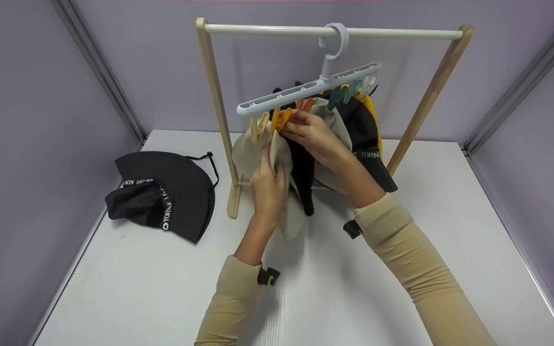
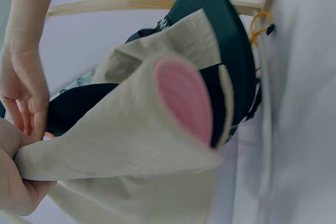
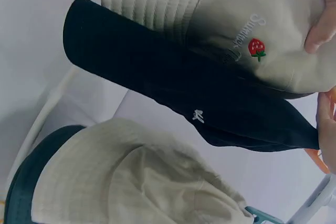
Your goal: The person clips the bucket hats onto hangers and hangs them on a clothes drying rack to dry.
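Note:
My left hand [image 1: 268, 188] pinches the folded fabric of a cream bucket hat [image 1: 247, 154] below the hanger's near end. A pink lining shows inside this hat [image 2: 131, 135] in the left wrist view; a strawberry embroidery [image 3: 257, 48] shows in the right wrist view. Raised beside it, my right hand [image 1: 313, 137] pinches a yellow clothespin [image 1: 282, 119] right at the hat's top edge. A pale yellow clothespin [image 1: 258, 127] hangs just left of that. Close beside the cream hat hangs a black hat [image 3: 173, 82]. Both hang from a pale blue clip hanger [image 1: 282, 100].
The hanger hooks over the white rail [image 1: 267, 30] of a wooden-legged rack. A beige hat [image 3: 142, 177] and a black-and-yellow hat [image 1: 361, 122] hang farther along, near green clothespins [image 1: 338, 96]. A black brimmed hat [image 1: 176, 187] with a cord lies on the white table [image 1: 113, 288] at left.

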A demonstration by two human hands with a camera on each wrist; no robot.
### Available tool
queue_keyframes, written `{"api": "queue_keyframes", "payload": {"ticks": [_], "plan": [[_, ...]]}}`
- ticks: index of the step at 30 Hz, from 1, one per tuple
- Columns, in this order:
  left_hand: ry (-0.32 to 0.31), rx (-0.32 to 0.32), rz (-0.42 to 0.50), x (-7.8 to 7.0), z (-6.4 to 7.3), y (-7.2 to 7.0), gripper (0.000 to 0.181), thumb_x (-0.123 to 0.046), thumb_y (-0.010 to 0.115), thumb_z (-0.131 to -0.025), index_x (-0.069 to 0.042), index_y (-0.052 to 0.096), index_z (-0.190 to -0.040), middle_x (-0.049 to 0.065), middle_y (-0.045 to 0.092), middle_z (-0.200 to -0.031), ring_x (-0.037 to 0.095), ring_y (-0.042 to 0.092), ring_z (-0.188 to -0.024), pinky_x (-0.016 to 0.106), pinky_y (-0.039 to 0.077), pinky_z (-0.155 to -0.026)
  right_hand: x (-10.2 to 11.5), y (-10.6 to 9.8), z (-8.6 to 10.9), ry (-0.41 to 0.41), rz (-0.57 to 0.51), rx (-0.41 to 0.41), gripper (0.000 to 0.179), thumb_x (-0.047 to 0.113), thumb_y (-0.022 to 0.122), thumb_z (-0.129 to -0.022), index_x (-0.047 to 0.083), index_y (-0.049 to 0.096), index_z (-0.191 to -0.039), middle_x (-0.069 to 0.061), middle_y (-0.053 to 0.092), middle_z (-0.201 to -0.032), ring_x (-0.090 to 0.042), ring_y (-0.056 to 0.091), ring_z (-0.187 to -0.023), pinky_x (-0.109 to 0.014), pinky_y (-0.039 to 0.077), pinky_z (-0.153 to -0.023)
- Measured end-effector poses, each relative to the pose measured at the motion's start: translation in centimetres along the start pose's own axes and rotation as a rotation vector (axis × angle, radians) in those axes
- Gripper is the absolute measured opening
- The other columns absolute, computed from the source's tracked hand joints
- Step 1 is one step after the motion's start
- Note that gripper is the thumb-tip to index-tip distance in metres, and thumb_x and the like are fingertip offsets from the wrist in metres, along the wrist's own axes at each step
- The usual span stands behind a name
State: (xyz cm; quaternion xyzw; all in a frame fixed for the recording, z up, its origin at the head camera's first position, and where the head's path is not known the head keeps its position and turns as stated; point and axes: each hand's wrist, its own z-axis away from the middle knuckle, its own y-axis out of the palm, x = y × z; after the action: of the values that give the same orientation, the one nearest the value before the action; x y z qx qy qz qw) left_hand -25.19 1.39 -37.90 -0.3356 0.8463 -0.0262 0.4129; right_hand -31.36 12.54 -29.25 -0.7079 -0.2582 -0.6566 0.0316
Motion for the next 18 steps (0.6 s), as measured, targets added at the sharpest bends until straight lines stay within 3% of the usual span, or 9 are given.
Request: {"api": "queue_keyframes", "payload": {"ticks": [4, 7, 14, 18], "plan": [[-0.050, 0.002, 0.013, 0.5, 1.7, 0.7, 0.050, -0.006, 0.062, -0.086, 0.000, 0.042, -0.133, 0.021, 0.063, -0.087, 0.028, 0.063, -0.072, 0.040, 0.049, -0.057, -0.4, 0.0, 0.2, -0.013, -0.045, -0.014, 0.016, -0.009, 0.041, -0.094, -0.002, 0.046, -0.108, -0.015, 0.053, -0.111, -0.025, 0.052, -0.106, -0.033, 0.038, -0.094], [-0.086, 0.003, 0.032, 0.9, 3.3, 1.4, 0.054, -0.006, 0.064, -0.085, 0.000, 0.041, -0.133, 0.022, 0.063, -0.091, 0.030, 0.063, -0.077, 0.041, 0.049, -0.061, -0.7, -0.1, 0.5, -0.029, -0.048, -0.021, 0.018, -0.009, 0.041, -0.093, -0.002, 0.045, -0.109, -0.014, 0.053, -0.109, -0.023, 0.052, -0.104, -0.033, 0.038, -0.094], [-0.140, 0.034, 0.071, 1.6, 6.7, 2.5, 0.059, -0.004, 0.065, -0.083, 0.003, 0.036, -0.134, 0.023, 0.058, -0.110, 0.032, 0.059, -0.096, 0.040, 0.048, -0.075, -2.0, -0.4, 1.5, -0.099, 0.098, -0.004, 0.039, -0.008, 0.041, -0.093, -0.010, 0.033, -0.131, -0.022, 0.043, -0.129, -0.025, 0.043, -0.119, -0.029, 0.033, -0.098], [-0.152, 0.062, 0.092, 2.0, 8.0, 2.7, 0.062, -0.001, 0.064, -0.082, 0.003, 0.033, -0.135, 0.022, 0.053, -0.118, 0.031, 0.056, -0.103, 0.040, 0.047, -0.078, -2.5, -0.8, 2.2, -0.151, 0.219, 0.021, 0.044, -0.003, 0.043, -0.095, -0.009, 0.029, -0.136, -0.021, 0.038, -0.136, -0.024, 0.037, -0.124, -0.029, 0.030, -0.099]]}}
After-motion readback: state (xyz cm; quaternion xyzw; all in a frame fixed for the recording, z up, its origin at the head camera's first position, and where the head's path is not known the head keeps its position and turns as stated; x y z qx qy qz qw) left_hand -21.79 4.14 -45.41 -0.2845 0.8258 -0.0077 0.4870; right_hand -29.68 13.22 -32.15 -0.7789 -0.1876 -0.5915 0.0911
